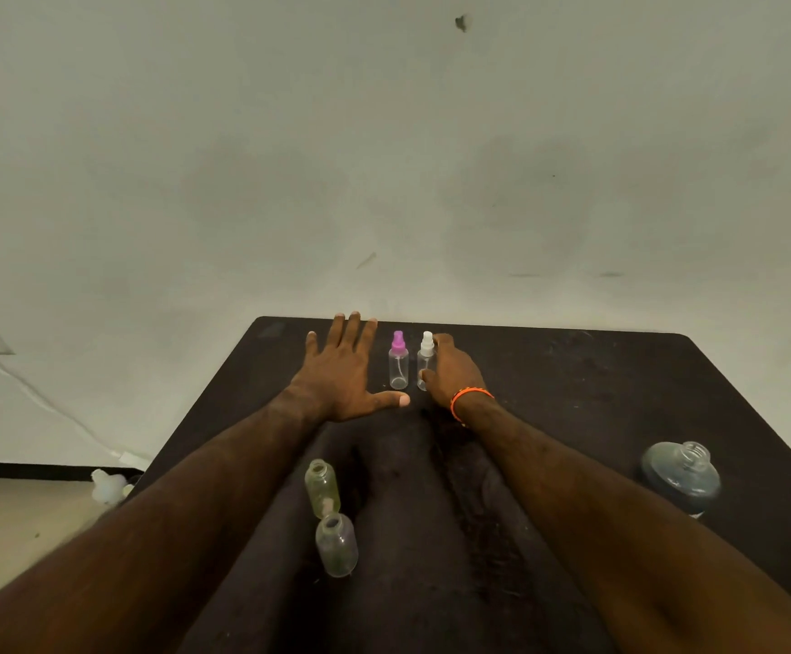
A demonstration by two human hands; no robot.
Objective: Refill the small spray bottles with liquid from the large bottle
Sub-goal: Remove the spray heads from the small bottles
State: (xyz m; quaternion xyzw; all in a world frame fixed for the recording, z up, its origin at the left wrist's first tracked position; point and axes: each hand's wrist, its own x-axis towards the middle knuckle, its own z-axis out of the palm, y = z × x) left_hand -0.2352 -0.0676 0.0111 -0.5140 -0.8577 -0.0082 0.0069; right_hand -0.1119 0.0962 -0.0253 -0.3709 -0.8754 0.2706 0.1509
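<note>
So the right hand [452,372] is wrapped around the white-capped spray bottle [426,360] at the far edge of the dark table [573,394], probably to pull it in for uncapping. The left hand [341,372] is spread flat and empty just beside the pink-capped spray bottle [398,361], looks like bracing. Both sprayers stand upright, long axis vertical, nozzles up, looking empty. Closer in, two small uncapped bottles [332,516] stand with open mouths up, ready for pouring. The large bottle [681,479] sits well apart on the right, cap off, neck up.
</note>
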